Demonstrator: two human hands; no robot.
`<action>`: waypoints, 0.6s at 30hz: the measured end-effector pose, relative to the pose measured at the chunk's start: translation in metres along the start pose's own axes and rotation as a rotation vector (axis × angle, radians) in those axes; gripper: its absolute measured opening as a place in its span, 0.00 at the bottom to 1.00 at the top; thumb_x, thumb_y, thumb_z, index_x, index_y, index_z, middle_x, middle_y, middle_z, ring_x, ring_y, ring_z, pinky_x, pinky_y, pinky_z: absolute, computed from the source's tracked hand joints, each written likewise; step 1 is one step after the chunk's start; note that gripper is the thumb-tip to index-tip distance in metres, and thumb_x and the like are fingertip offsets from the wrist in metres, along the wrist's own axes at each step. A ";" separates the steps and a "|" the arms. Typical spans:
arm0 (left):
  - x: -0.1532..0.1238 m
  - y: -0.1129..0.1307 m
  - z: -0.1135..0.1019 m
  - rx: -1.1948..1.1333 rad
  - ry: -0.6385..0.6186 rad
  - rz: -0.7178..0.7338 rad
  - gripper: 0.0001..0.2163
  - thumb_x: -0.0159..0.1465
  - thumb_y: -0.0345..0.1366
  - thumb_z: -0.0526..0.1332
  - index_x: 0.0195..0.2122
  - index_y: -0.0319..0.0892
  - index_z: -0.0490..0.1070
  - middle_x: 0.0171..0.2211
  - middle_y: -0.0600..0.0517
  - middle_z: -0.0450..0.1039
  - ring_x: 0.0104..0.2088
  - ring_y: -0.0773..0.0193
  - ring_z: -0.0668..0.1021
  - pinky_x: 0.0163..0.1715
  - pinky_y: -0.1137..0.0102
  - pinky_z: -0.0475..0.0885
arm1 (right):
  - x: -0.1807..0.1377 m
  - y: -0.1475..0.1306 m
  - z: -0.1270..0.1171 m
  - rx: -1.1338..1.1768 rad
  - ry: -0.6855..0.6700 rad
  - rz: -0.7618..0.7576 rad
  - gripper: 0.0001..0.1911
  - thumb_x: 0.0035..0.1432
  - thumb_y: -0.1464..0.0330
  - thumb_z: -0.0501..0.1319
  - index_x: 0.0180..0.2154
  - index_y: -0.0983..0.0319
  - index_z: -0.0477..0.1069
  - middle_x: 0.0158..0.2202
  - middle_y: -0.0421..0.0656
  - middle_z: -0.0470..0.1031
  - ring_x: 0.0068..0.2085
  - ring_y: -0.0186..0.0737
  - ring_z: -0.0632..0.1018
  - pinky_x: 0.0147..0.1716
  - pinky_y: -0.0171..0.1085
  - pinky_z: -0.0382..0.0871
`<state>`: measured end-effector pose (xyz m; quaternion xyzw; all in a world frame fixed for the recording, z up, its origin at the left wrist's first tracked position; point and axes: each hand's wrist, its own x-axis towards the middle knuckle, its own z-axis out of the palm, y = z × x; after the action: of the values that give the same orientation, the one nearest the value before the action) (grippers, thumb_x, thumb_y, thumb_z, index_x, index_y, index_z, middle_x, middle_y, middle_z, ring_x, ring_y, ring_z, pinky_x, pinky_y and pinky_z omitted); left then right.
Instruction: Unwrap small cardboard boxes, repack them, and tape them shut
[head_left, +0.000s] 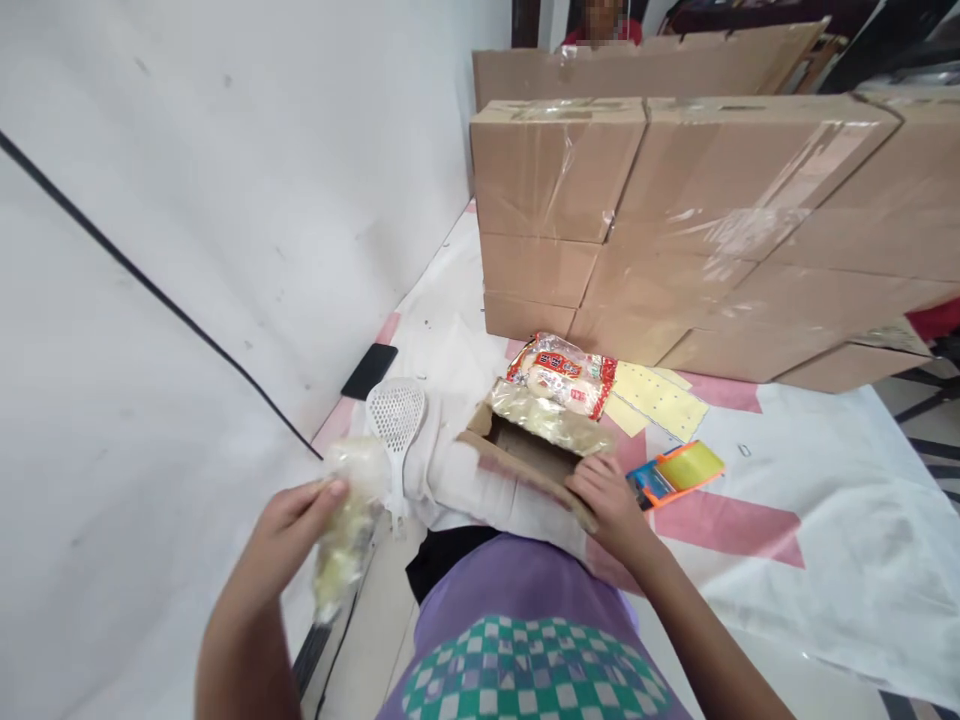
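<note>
Left hand (289,525) is closed around a crumpled clear plastic bag (346,520), thumb on top, with the bag's loose end hanging down below my fingers. It is off to the left of my body, well apart from the small open box (525,455). Just beyond this hand a white slotted spoon (395,420) lies on the cloth (825,500), and a dark phone (370,370) sits further out by the wall.

Right hand (609,500) rests on the near flap of the box, fingers laid over its edge. Whether my thumb clamps the flap from underneath I cannot tell. Crinkly wrapping (547,415) shows inside the box, and a red-and-white snack packet (562,372) lies just past it. To the right of this hand are an orange, blue and yellow tool (675,472) and some yellow sheets (660,398). Big taped cartons (675,230) stand behind everything.

To my mind, 2 things matter here. The bag is limp and slippery, so a grip nearer its middle would stop the dangling end from snagging on the spoon. The box is light and its flap bends, so pressing down flat with my right palm would steady it better than a pull on the flap alone.
</note>
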<state>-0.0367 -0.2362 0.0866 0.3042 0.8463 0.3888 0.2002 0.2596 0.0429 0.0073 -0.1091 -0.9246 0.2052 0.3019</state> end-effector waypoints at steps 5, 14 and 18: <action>0.031 0.032 0.036 -0.270 -0.044 -0.004 0.21 0.65 0.51 0.58 0.21 0.41 0.66 0.17 0.56 0.60 0.18 0.70 0.64 0.16 0.76 0.61 | -0.001 -0.017 -0.016 0.074 0.101 0.003 0.30 0.58 0.59 0.68 0.59 0.59 0.63 0.53 0.55 0.71 0.56 0.59 0.72 0.55 0.61 0.67; 0.028 0.086 0.095 -0.562 -0.255 0.238 0.25 0.61 0.60 0.60 0.37 0.40 0.74 0.22 0.55 0.68 0.19 0.70 0.67 0.17 0.76 0.63 | 0.044 -0.139 0.022 0.818 0.020 0.523 0.19 0.58 0.61 0.67 0.48 0.60 0.68 0.41 0.46 0.78 0.37 0.43 0.80 0.35 0.40 0.77; 0.020 0.084 0.115 -0.615 -0.130 0.307 0.26 0.61 0.62 0.59 0.32 0.39 0.73 0.27 0.51 0.73 0.28 0.65 0.73 0.28 0.72 0.69 | 0.050 -0.139 0.036 0.873 -0.026 0.642 0.11 0.63 0.60 0.60 0.34 0.61 0.68 0.27 0.40 0.74 0.28 0.36 0.76 0.25 0.32 0.69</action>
<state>0.0453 -0.1181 0.0794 0.3777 0.6192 0.6311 0.2753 0.1873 -0.0765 0.0683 -0.2479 -0.6773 0.6534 0.2298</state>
